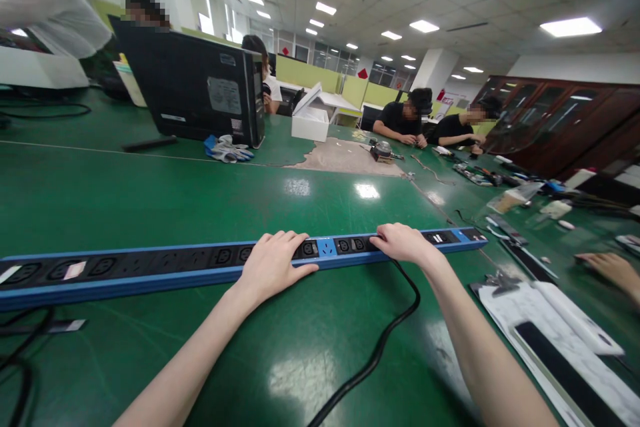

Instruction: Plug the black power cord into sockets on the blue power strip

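Note:
A long blue-and-black power strip point(190, 257) lies across the green table, its rows of sockets facing up. My left hand point(273, 263) is wrapped over its middle, fingers across the top and thumb along the near side. Farther right, my right hand point(401, 241) has its fingers curled down onto the same strip. From beneath that hand a black cable point(383, 340) runs toward me over the table; the hand hides its upper end, so I cannot tell whether a plug is there. A blue socket point(327, 247) shows between my hands.
At the back stand a black computer case point(200, 80), gloves point(227, 149) and an open white box point(310, 123). To the right lie a clipboard with papers point(550, 327) and another person's hand point(613, 273). Several people sit beyond; loose parts point(475, 173) cover the far right.

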The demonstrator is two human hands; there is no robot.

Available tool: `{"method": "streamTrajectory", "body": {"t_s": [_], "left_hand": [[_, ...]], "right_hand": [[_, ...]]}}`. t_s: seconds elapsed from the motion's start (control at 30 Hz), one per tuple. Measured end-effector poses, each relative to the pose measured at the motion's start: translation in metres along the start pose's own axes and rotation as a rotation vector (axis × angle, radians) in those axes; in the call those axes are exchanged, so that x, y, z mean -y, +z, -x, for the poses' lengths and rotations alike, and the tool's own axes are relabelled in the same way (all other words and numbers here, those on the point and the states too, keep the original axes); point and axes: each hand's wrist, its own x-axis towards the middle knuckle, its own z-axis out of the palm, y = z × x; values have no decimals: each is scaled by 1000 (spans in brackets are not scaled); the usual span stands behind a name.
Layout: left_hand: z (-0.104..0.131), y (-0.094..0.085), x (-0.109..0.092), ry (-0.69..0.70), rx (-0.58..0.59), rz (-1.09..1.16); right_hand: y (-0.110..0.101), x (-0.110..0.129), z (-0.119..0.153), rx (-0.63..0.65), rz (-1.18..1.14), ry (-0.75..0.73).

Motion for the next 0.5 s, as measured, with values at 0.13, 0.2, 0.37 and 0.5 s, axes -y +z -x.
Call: {"method": "streamTrajectory", "body": {"t_s": [0.13,0.2,0.37,0.5], "left_hand": [[-1,2,1,2,-9,4],[-1,2,2,-1,-10,13],[-1,2,2,-2,-16,22],[-1,3,2,-8,-14,14]], "right_hand": [[1,1,2,5,-8,-4],[4,4,8,-36,-16,24],[2,3,3,-11,-19,19],[-3,-1,-5,51,3,-29]]}}
